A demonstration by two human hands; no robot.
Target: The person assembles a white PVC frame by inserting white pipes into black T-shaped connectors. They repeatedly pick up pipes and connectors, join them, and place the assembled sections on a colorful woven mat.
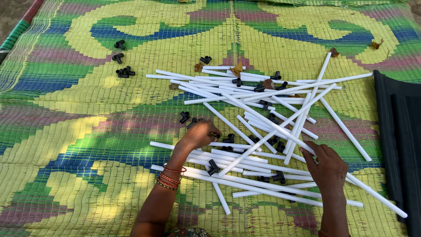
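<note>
Pinching a black connector (213, 134), your left hand (198, 134); right hand (326, 166), fingers together, on crossed white pipes (263, 131) — nudging likely rolls them

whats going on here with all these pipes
A person leans over a woven mat strewn with white pipes and small black connectors. The left hand, bangles on its wrist, is closed over something small beside a connector at the pile's edge. The right hand rests on a long pipe. A dark panel lies at the right.
</note>
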